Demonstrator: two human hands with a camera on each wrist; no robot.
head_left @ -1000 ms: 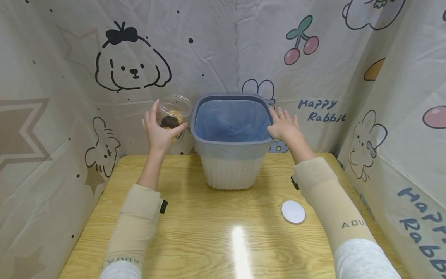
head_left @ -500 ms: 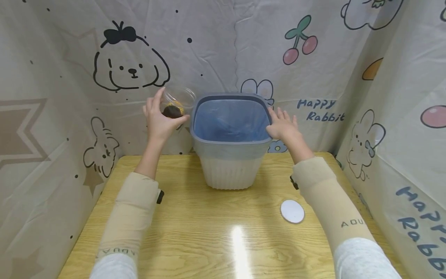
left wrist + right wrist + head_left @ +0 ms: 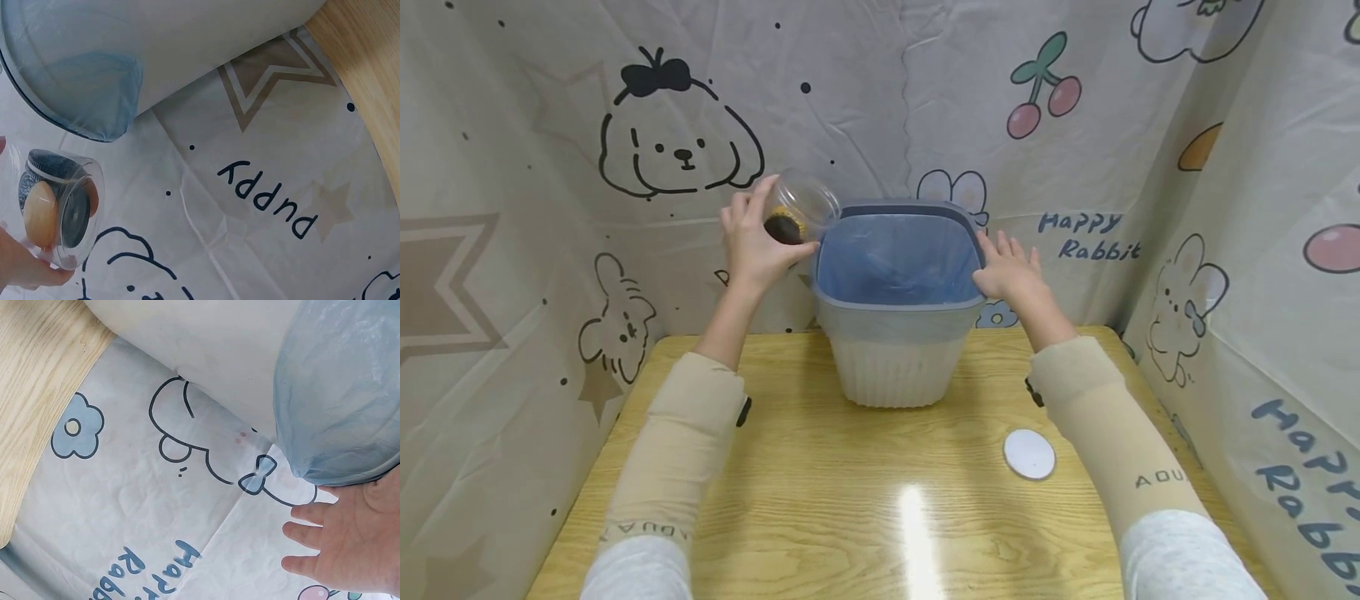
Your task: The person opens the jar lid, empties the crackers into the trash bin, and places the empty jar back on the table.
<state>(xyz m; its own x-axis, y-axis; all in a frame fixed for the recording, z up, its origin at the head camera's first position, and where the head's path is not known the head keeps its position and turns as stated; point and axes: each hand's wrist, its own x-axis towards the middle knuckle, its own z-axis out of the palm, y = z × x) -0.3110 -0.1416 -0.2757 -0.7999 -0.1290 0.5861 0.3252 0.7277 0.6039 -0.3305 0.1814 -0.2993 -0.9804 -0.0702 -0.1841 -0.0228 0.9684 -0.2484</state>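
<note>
My left hand [image 3: 751, 250] grips a clear plastic jar [image 3: 814, 200] between thumb and fingers. The jar is tilted, its mouth toward the left rim of a whitish bin [image 3: 898, 362] lined with a blue plastic bag [image 3: 895, 258]. Inside the jar, the left wrist view shows an orange-tan oval piece [image 3: 40, 214] and dark round pieces [image 3: 75, 215] with ridged edges. At the bin's right rim, my right hand [image 3: 1007, 267] rests with its fingers extended. In the right wrist view those fingers [image 3: 303, 536] spread beside the bag's folded edge.
A white round lid [image 3: 1030, 454] lies on the wooden table [image 3: 820, 500], near my right forearm. Printed cloth [image 3: 865, 100] hangs behind the table and along both sides. The bin stands toward the table's back edge.
My left hand has raised the jar and carried it right to the bin's left rim, tipping it further over. My right hand has stayed at the right rim.
</note>
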